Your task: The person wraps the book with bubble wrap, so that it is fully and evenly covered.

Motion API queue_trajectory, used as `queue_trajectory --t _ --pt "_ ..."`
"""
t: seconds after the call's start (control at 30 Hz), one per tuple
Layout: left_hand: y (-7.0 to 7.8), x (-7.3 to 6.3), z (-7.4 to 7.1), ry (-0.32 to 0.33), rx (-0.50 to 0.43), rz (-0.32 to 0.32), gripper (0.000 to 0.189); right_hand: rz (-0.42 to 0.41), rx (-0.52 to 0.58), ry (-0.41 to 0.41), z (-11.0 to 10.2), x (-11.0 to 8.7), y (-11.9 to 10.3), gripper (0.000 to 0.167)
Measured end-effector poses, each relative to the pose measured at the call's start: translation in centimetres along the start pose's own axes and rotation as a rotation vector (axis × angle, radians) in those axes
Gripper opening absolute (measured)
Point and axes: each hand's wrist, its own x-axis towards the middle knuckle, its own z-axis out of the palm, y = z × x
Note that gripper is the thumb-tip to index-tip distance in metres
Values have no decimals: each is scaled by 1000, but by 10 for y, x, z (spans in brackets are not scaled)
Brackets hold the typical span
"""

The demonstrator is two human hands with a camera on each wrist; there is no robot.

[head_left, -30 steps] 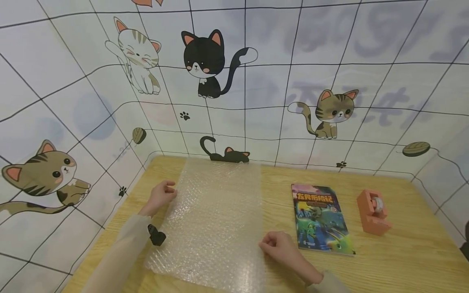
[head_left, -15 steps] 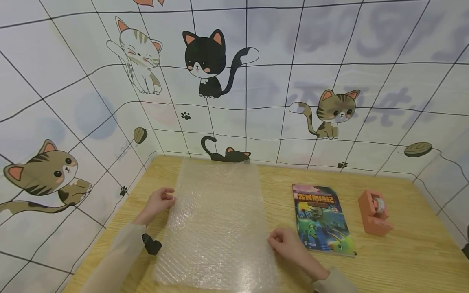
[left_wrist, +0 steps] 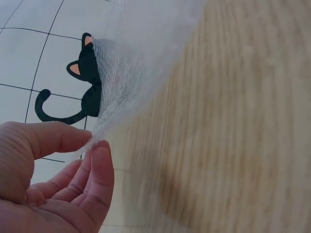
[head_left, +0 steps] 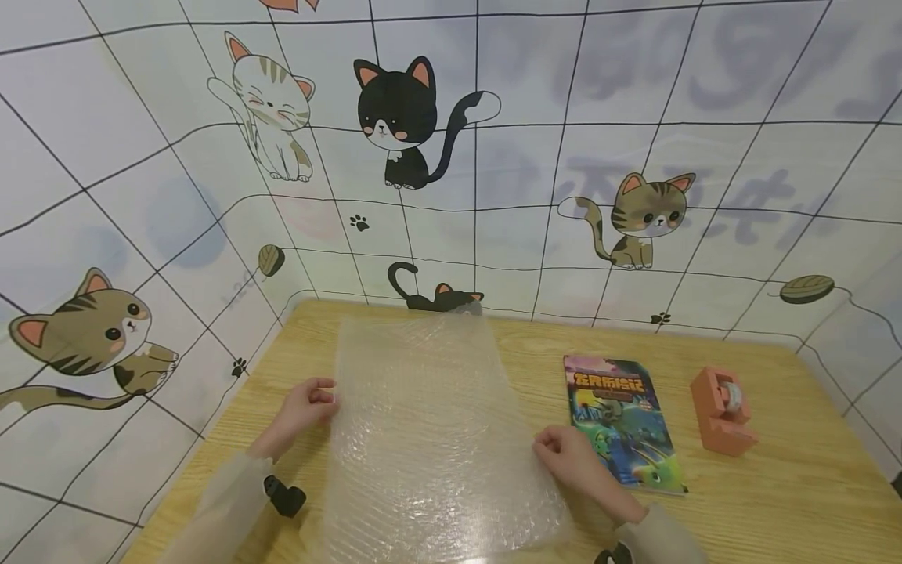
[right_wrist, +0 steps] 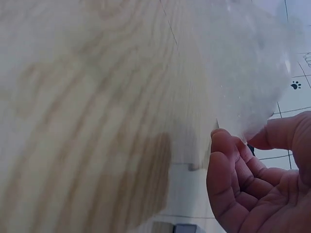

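Note:
A clear sheet of bubble wrap [head_left: 423,439] spreads over the left and middle of the wooden table, its far edge near the back wall. My left hand [head_left: 304,411] pinches the sheet's left edge between thumb and index finger; the left wrist view shows the film [left_wrist: 141,63] rising from that pinch. On the opposite edge my right hand [head_left: 574,462] pinches the sheet too, and in the right wrist view the film [right_wrist: 248,73] is held between thumb and fingertips. Just beyond the right hand lies a colourful book [head_left: 623,419], cover up, its lower left part hidden by that hand.
An orange tape dispenser [head_left: 722,411] with a roll of tape stands right of the book. The wooden table [head_left: 789,493] meets a white cloth wall [head_left: 521,251] printed with grid lines and cartoon cats at the back and sides.
Both hands have come a little nearer the body on the left side and spread outward on the right. The bubble wrap has turned slightly, its near part shifting right and its far edge left.

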Motion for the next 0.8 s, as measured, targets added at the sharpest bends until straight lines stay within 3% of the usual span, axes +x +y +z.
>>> queue_trajectory --t 0.17,0.37,0.8 --pt "-3 -9 4 -26 -47 -15 42 -8 -4 9 -9 3 1 6" --pt "-1 -19 10 -45 -75 -9 43 -79 -37 42 -16 8 9 8" --pt "0 -37 27 -50 -163 -63 43 -55 -85 90 -28 18 18 7"
